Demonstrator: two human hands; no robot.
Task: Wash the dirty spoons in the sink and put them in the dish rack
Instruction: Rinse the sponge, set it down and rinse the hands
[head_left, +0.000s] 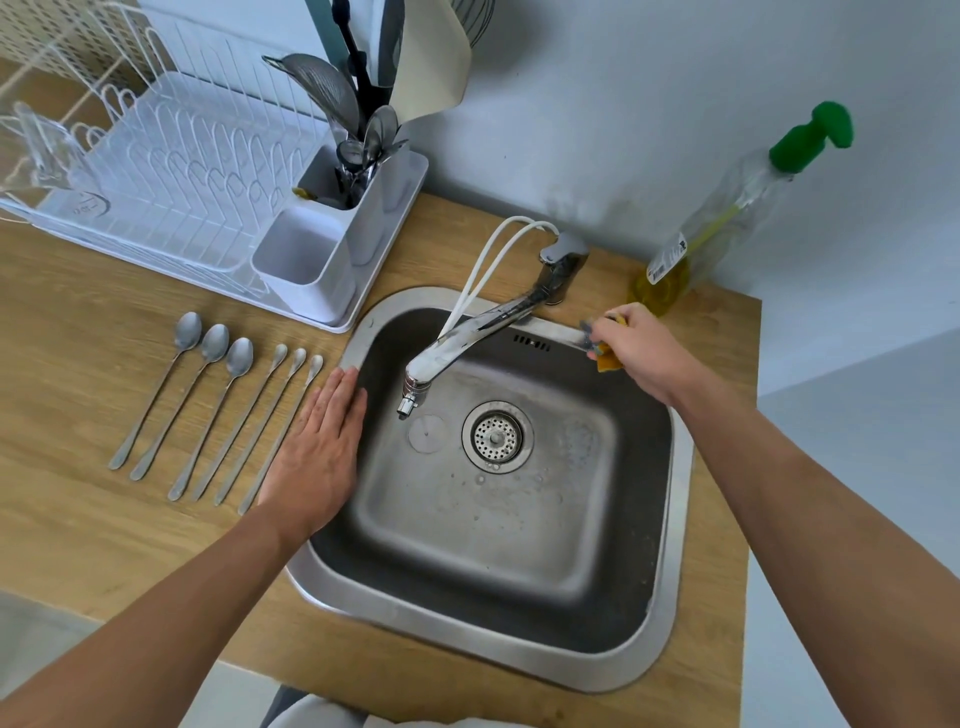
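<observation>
A person stands at a square stainless steel sink (670, 467), its basin wet but holding no spoons. Left of the sink, six long-handled silver spoons (218, 405) lie in a row on the wooden desk (78, 519), unwashed by the look of it. The left hand (317, 452) rests flat, fingers straight, on the sink's left rim. The right hand (631, 345) grips a yellow sponge (605, 361) at the sink's back rim. Beyond the spoons, the white wire dish rack (171, 171) has a caddy holding utensils. Likely next: take one spoon to the sink
</observation>
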